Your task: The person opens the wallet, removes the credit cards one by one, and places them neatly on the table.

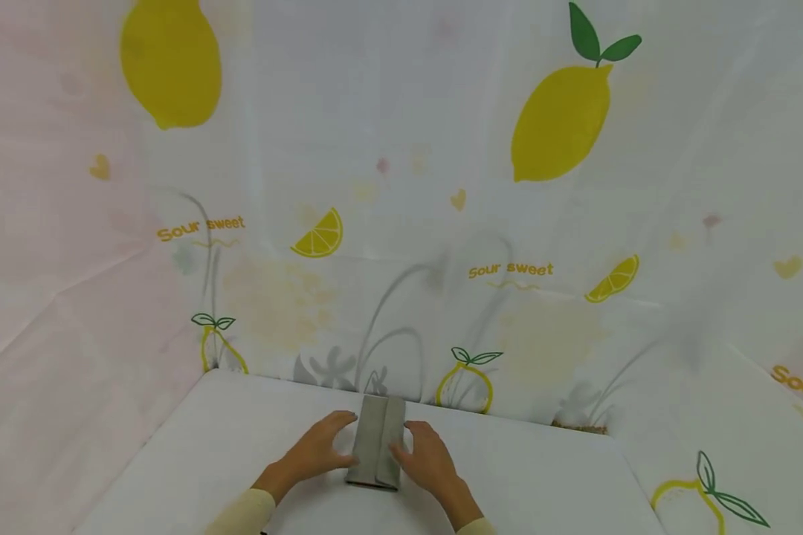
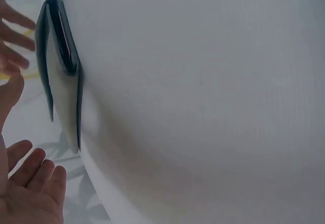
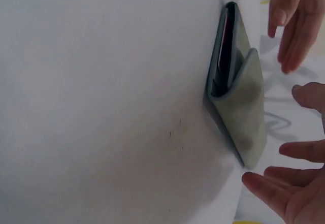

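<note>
A grey-green folding wallet [image 1: 369,438] lies lengthwise on the white table, with its near end toward me. Along its top face runs the edge of a flap, and both wrist views show this flap standing slightly raised over the dark folded inside. To its left is my left hand [image 1: 319,449], fingers spread and gently bent. My right hand [image 1: 431,459] is on the other side, its thumb over the wallet's right edge in the head view. In the right wrist view the wallet [image 3: 247,99] shows a gap to the fingers of both hands. Neither hand grips it.
The white tabletop [image 1: 508,475] spreads around the wallet. Behind it hangs a pale cloth [image 1: 401,186] printed with lemons and lettering, which also closes in both sides. A small brown patch [image 1: 578,427] shows at the table's back right edge.
</note>
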Action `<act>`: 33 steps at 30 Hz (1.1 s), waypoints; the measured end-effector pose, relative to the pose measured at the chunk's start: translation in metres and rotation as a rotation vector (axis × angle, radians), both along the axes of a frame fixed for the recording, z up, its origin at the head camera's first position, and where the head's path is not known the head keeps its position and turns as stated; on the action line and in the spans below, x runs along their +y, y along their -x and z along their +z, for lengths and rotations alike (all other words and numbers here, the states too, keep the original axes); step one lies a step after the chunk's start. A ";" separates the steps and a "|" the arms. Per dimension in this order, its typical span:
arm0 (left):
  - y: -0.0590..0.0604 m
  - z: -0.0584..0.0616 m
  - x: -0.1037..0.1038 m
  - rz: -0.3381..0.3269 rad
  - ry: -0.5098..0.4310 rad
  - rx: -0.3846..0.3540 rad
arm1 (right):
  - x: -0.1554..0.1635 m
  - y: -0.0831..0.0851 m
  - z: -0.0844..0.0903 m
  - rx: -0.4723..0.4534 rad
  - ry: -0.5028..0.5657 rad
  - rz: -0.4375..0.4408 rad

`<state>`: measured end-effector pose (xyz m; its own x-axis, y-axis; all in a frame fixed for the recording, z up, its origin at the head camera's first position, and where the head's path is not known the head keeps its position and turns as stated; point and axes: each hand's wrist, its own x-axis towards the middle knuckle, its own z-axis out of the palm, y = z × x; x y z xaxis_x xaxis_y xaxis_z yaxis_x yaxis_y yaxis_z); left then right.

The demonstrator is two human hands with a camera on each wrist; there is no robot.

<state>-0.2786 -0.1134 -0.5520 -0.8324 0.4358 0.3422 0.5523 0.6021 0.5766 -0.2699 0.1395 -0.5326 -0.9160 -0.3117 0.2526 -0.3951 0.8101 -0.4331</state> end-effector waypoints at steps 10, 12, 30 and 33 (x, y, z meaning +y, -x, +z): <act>-0.006 -0.017 0.028 -0.147 0.102 -0.201 | -0.035 0.000 -0.009 -0.115 -0.044 0.015; -0.006 -0.016 0.029 -0.139 0.135 -0.192 | -0.037 0.000 -0.008 -0.094 -0.057 0.000; -0.005 0.000 0.033 -0.137 0.186 -0.116 | -0.026 0.009 -0.006 0.051 0.049 0.010; -0.005 0.002 0.034 -0.132 0.212 -0.088 | -0.022 0.010 -0.009 0.072 0.100 0.015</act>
